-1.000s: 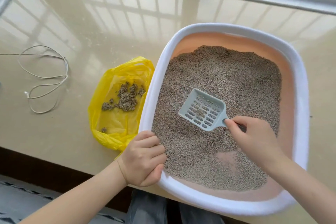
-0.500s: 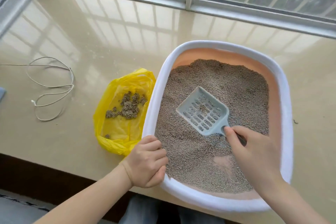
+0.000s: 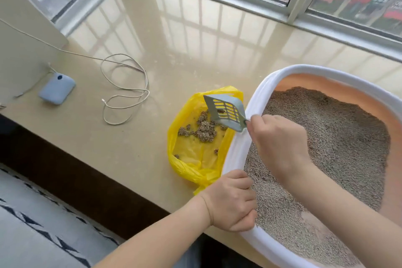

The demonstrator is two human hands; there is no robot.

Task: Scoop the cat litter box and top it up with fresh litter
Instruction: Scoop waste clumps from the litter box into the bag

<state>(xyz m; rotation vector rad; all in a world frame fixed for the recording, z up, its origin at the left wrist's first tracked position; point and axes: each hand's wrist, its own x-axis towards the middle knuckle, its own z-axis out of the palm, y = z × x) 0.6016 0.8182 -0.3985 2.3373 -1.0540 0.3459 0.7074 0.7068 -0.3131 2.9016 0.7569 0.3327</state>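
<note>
While the right hand point(image 3: 280, 146) grips the handle of the slotted grey-blue plastic scoop point(image 3: 225, 111), the scoop hangs tilted just outside the left rim of the white-rimmed, peach-walled plastic litter box point(image 3: 237, 154), above the open yellow plastic bag point(image 3: 189, 165) that lies against that rim and holds grey clumps point(image 3: 203, 129). The left hand point(image 3: 230, 201) is curled over the box's near-left rim. Grey granular litter point(image 3: 330, 148) fills the box. Left of the box, well apart, lie a looped white cable point(image 3: 125, 91) and a small blue rounded device point(image 3: 57, 88) on the glossy beige sill point(image 3: 185, 50).
</note>
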